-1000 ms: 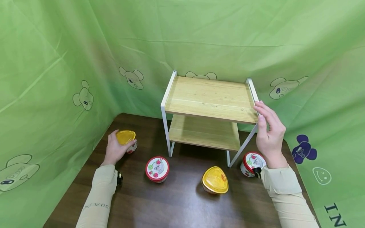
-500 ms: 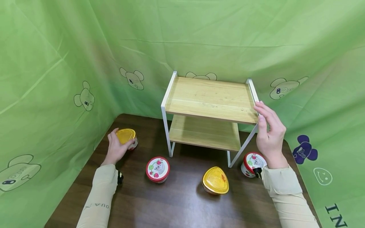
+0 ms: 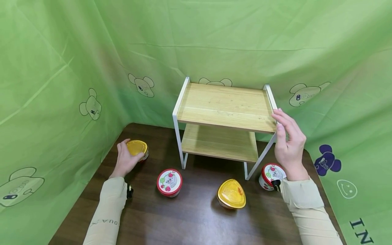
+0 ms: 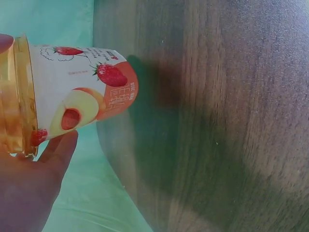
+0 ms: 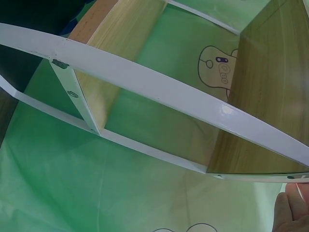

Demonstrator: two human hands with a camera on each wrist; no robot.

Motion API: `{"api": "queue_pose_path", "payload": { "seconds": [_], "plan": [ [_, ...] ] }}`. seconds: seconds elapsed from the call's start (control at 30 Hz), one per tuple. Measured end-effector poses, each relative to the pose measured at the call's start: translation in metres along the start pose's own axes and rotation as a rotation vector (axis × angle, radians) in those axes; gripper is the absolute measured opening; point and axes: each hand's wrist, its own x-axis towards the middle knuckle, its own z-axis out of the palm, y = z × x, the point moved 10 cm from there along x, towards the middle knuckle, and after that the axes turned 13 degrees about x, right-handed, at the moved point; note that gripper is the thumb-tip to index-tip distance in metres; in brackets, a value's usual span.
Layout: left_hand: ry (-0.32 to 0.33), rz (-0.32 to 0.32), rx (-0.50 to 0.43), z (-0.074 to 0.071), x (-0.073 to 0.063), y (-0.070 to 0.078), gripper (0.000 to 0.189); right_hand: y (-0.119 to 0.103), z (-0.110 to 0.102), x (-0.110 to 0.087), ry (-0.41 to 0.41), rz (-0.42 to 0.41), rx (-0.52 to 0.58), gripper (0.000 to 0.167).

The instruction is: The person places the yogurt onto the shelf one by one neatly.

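Observation:
At the left of the table, my left hand (image 3: 126, 160) grips a white cup with a yellow lid (image 3: 136, 147), thumb and fingers spread around its rim. Strawberries and a cut peach are printed on the cup (image 4: 79, 87) in the left wrist view, where its base stands over its shadow on the wood. My right hand (image 3: 289, 146) is at the right side of a two-tier wooden shelf (image 3: 226, 105) with a white frame. Its fingers are long and relaxed, the tips touching the upper side rail. Only some fingers (image 5: 289, 208) show in the right wrist view.
On the dark table (image 3: 190, 224) stand a red-lidded tub (image 3: 169, 182) left of centre and a yellow-lidded tub (image 3: 231, 194) before the shelf. Another red-lidded tub (image 3: 271, 176) sits beside my right wrist. Green cloth (image 3: 223, 34) hangs behind and at both sides.
My left hand and the yellow-lidded cup have shifted slightly right, and the cup's tilt has changed a little. The right hand and the shelf stay in place.

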Motion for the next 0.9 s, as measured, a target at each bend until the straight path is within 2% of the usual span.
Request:
{"api": "queue_pose_path", "payload": {
  "seconds": [0.3,0.53,0.7,0.9],
  "plan": [
    [0.066,0.006,0.015,-0.0070,-0.0001,0.0020,0.092,0.0013,-0.0002,-0.0014,0.005,0.001,0.002,0.032],
    [0.045,0.012,0.000,-0.0071,-0.0008,0.0047,0.097,0.0010,-0.0001,-0.0010,0.005,0.002,0.006,0.032],
    [0.032,-0.007,-0.011,-0.0070,-0.0024,0.0056,0.100,0.0008,-0.0005,-0.0007,0.007,0.002,0.002,0.033],
    [0.054,0.000,-0.021,-0.0090,-0.0020,0.0089,0.101,0.0000,0.0000,0.0002,0.010,-0.002,0.003,0.034]
  ]
}}
